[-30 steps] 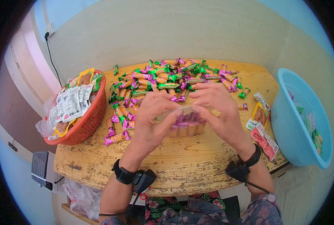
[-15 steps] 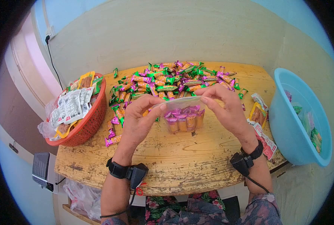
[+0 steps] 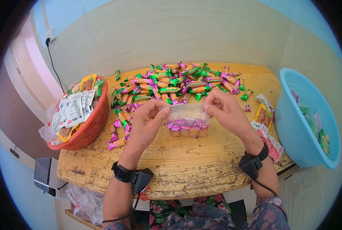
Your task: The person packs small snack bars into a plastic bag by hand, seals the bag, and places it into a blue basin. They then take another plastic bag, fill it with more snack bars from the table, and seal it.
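Observation:
A clear plastic bag (image 3: 187, 120) with several purple-and-orange wrapped snacks inside is held over the front middle of the wooden table. My left hand (image 3: 148, 119) pinches its upper left corner between thumb and fingers. At the upper right corner, my right hand (image 3: 225, 112) is closed on the bag in the same way. Behind both hands lies a broad pile of small snacks (image 3: 171, 90) in green, purple and orange wrappers.
A red basket (image 3: 85, 128) of food packets stands at the table's left. A blue basin (image 3: 294, 126) with packed bags is at the right, beside flat packets (image 3: 269, 140). The wooden table (image 3: 186, 168) has a worn front edge.
The bag has tilted, so its top opening and upper film face me more. Both hands have shifted slightly, still gripping its corners.

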The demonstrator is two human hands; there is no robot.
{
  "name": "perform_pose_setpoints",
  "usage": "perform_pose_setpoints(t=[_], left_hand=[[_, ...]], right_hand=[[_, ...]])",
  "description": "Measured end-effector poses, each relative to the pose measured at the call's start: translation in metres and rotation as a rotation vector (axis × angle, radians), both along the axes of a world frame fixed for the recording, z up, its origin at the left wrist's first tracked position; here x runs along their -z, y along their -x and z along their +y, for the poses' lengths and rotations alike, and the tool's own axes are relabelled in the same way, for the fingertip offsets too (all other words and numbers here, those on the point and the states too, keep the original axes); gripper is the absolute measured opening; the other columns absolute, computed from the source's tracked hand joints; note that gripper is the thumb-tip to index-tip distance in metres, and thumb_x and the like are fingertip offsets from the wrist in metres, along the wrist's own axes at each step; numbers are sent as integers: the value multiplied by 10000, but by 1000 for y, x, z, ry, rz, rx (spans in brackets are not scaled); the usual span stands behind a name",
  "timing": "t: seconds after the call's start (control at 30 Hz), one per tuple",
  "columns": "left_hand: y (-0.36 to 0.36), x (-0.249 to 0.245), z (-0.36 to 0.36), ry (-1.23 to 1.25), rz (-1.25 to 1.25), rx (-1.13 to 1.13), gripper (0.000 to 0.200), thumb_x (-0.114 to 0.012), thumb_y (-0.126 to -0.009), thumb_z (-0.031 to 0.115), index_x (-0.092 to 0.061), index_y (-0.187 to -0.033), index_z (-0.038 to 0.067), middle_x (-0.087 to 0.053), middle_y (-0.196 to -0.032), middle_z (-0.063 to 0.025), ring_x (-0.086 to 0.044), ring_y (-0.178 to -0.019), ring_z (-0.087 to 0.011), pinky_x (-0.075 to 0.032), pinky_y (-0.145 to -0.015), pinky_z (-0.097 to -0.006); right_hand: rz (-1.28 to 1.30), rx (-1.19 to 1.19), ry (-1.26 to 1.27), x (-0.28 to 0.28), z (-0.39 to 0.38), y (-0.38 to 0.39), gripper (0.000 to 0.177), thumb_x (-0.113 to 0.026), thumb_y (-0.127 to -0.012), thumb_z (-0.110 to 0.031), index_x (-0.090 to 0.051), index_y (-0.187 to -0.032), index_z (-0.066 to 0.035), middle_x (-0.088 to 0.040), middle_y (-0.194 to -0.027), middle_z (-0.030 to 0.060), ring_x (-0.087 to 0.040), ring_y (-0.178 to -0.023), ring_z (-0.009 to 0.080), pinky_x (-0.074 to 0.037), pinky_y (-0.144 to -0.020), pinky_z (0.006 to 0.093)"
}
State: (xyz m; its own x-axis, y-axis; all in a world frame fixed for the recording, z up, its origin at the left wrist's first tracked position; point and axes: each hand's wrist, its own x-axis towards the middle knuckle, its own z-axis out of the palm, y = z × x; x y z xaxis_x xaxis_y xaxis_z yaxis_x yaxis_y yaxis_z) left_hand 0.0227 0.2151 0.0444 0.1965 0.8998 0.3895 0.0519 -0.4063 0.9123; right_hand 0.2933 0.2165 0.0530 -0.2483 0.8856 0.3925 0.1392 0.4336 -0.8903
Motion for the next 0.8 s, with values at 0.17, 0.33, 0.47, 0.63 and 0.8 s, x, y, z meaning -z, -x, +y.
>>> perform_pose_setpoints(t=[0.17, 0.33, 0.47, 0.63, 0.8], left_hand=[[1, 2, 0, -12, 115, -102, 161, -750, -966, 88, -721, -1118, 44, -712, -931, 15, -593, -690, -23, -466, -570, -212], [2, 0, -2, -219, 369, -209, 298, -765, -875, 8, -718, -1169, 23, -718, -1121, -73, -691, -962, -149, -562, -885, -324], [0, -9, -2, -676, 534, -256, 347, -766, -849, -1, -719, -1191, 37, -717, -1196, -109, -669, -1122, -266, -520, -1010, -400], [-8, -9, -6, -712, 503, -64, 412, -806, -870, 111, -703, -1266, 59, -720, -1207, -113, -659, -1160, -301, -506, -1031, -438], [-7, -9, -16, -542, 668, 74, 514, -813, -885, 237, -651, -1338, 56, -710, -1195, -153, -665, -1104, -350, -516, -956, -461]], right_hand=[[-75, 29, 118, -1, 0, -2, 123, -745, -919, -50, -622, -917, -43, -620, -777, -12, -607, -704, 62, -503, -626, 247], [-182, 25, 96, 3, 3, -3, 66, -739, -897, -32, -676, -885, -48, -657, -777, -15, -614, -688, 58, -493, -607, 243], [-224, -12, 126, 5, 3, -4, 50, -694, -925, -13, -696, -950, -56, -670, -811, -30, -607, -698, 37, -473, -582, 225], [-217, -51, 132, 6, 3, -5, 78, -684, -925, -5, -714, -985, -46, -678, -818, -28, -614, -710, 44, -474, -595, 225], [-204, -66, 123, 12, 7, -6, 99, -696, -935, -39, -725, -1030, -36, -689, -824, -17, -638, -729, 79, -499, -644, 251]])
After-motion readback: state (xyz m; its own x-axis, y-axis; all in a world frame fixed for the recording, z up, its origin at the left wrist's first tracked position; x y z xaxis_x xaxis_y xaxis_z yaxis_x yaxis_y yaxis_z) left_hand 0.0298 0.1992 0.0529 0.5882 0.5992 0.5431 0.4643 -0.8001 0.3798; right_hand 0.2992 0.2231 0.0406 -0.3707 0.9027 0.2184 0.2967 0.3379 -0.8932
